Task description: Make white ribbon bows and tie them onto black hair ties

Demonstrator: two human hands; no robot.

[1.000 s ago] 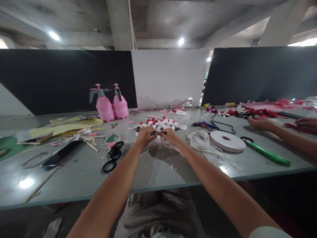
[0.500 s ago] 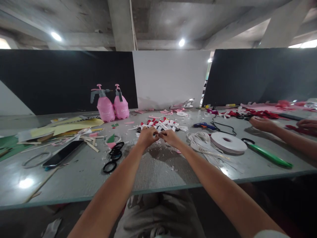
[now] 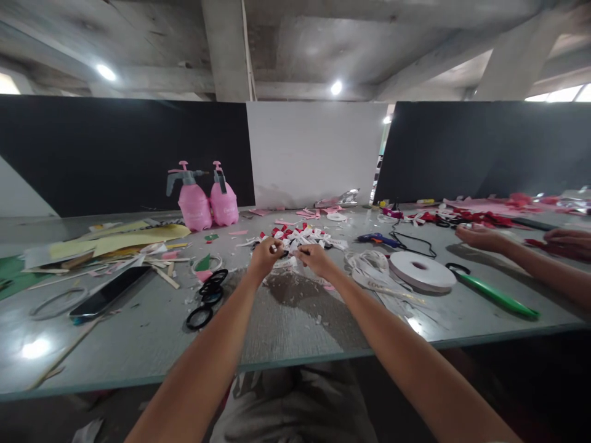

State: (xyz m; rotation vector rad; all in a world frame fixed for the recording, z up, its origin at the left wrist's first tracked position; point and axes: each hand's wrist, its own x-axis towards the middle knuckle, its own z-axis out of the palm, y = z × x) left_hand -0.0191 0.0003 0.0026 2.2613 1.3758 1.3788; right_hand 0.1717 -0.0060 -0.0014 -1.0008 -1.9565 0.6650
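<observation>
In the head view, a worker's left hand point(image 3: 264, 259) and right hand point(image 3: 316, 258), nearly meeting moments ago, sit apart, fingers curled narrow; any grip cannot be told. Heaped red-and-white ribbon pieces point(image 3: 310, 235) lie just beyond. Pale printed ribbon point(image 3: 379, 284) reads "LOVE"; lettering on pink plastic spray bottles point(image 3: 194, 207) is illegible.

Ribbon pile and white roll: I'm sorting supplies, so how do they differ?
The ribbon pile mixes red and white; the white roll looks plain white. The ribbon pile is a jumble of small pieces, while the white roll is one compact disc. Both lie on the table.
</observation>
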